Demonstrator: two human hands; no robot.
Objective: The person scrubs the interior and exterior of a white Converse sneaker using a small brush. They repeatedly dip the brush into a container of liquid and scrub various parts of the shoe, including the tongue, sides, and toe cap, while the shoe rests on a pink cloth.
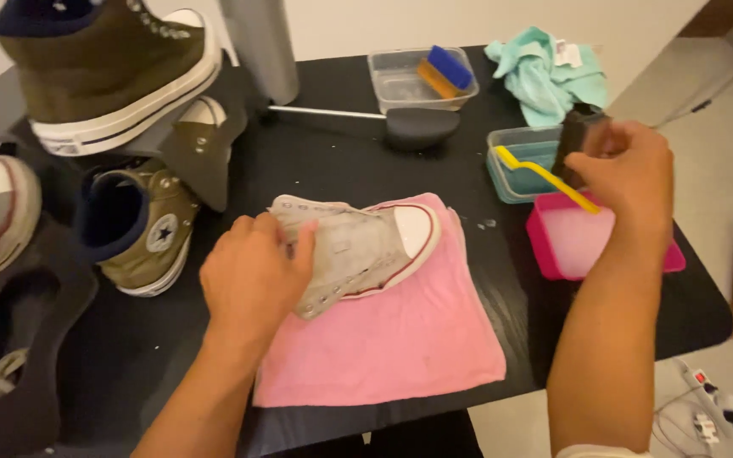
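Observation:
A grey-white canvas sneaker (358,248) lies on its side on a pink towel (392,339) in the middle of the black table (316,161). My left hand (252,280) presses down on the sneaker's heel end. My right hand (629,174) is raised over the right side of the table and grips a dark brush (574,136) above a pink tub (583,242) of cloudy liquid. A yellow-handled toothbrush (545,176) rests across the pink tub and a clear tub of blue liquid (521,161).
Olive high-top sneakers (142,229) stand at the left, one more on a raised stand (103,72). At the back are a clear box holding a blue-and-orange sponge (444,69), a teal cloth (545,76) and a black shoe tree (422,127). Cables lie on the floor (710,416).

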